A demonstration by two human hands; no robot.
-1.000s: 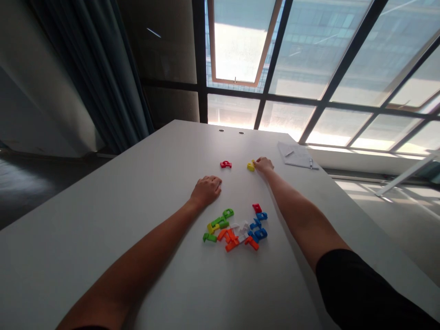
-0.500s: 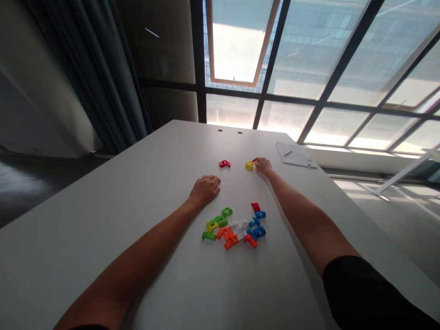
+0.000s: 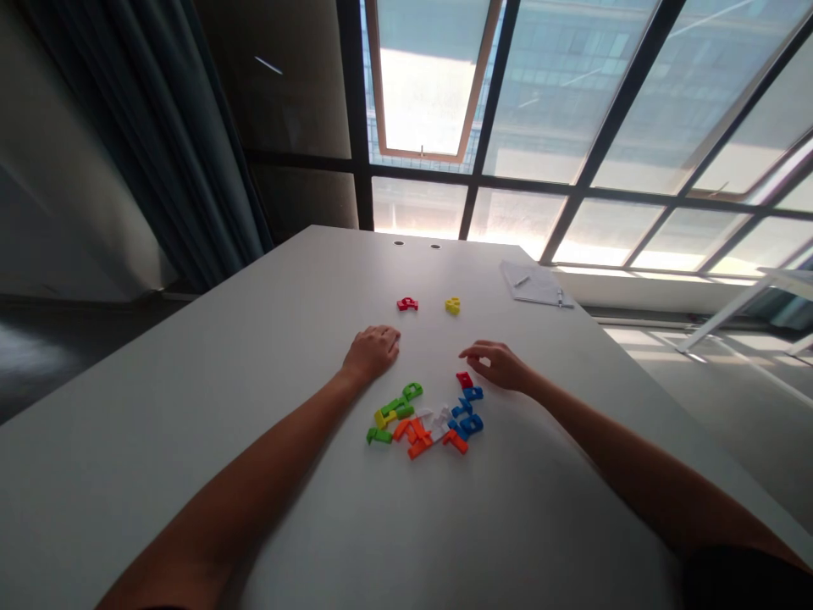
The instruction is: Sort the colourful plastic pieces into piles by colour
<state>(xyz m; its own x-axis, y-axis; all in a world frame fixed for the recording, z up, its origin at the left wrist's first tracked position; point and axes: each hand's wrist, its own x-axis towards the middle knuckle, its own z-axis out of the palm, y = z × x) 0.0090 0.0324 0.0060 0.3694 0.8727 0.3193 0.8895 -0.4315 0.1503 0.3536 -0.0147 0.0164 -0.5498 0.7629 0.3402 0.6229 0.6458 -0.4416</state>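
My right hand (image 3: 496,364) hovers just beyond the pile, its thumb and fingers apart with nothing between them; closest to it is a small red plastic piece (image 3: 464,379). My left hand (image 3: 372,352) rests palm down on the table, fingers forward and holding nothing that I can see. Between my forearms lies a loose pile of small plastic pieces: green (image 3: 412,390), yellow (image 3: 384,418), orange (image 3: 419,445), white (image 3: 438,422) and blue (image 3: 471,424). Farther off, a red car-shaped piece (image 3: 407,304) and a yellow piece (image 3: 452,306) stand apart from each other.
The white table (image 3: 190,407) reaches toward large windows. Sheets of paper (image 3: 537,284) with pens on them lie at its far right. Two round holes sit near the far edge. A dark curtain (image 3: 171,127) hangs at the left, and a white-legged table stands at the right.
My right hand has let go of the yellow piece, which stays at the back, and has come back toward the pile. The left hand still rests in place. The view has shifted slightly.
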